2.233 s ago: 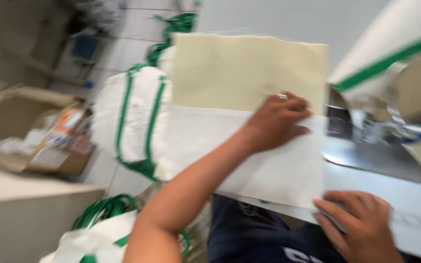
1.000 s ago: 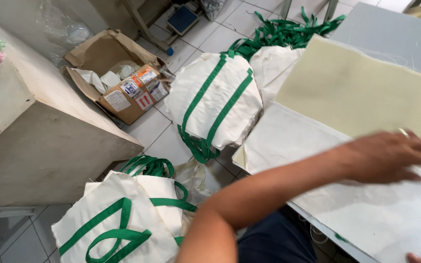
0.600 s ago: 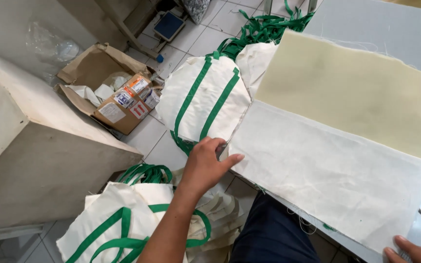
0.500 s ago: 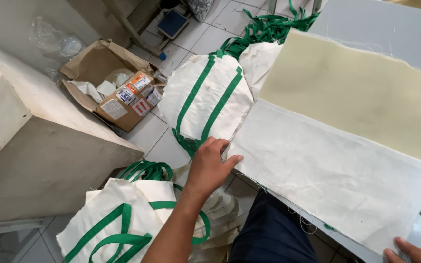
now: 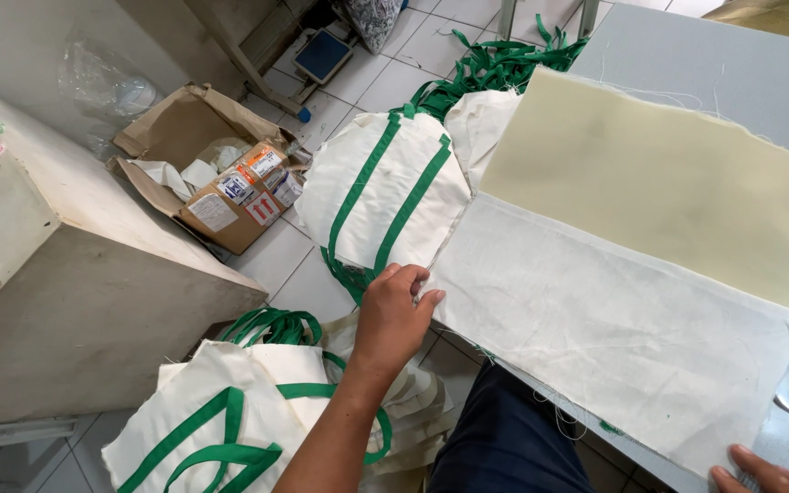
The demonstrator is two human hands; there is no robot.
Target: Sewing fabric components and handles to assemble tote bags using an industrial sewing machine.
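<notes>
I see the grey table (image 5: 687, 55) filling the upper right of the frame, with a two-tone cloth panel (image 5: 623, 319) spread flat across it: a cream half (image 5: 668, 178) toward the top and a white half below, running from centre to lower right. I judge the panel laid out and roughly squared, but nothing stitched on it that I can make out; loose threads hang at its near edge.

My left hand (image 5: 393, 315), at centre frame, rests with fingers loosely curled at the panel's left corner, touching the edge and holding nothing that I can see. My right hand (image 5: 764, 472) shows only fingertips at the lower right corner, beside the panel's end; I cannot tell its grip.

Left of the table, finished white bags with green straps (image 5: 381, 187) are heaped at upper centre, and another pile (image 5: 230, 420) lies at lower left. A beige cabinet (image 5: 66, 292) crowds the left side. An open cardboard box (image 5: 207, 169) sits behind it on the tiled floor.
</notes>
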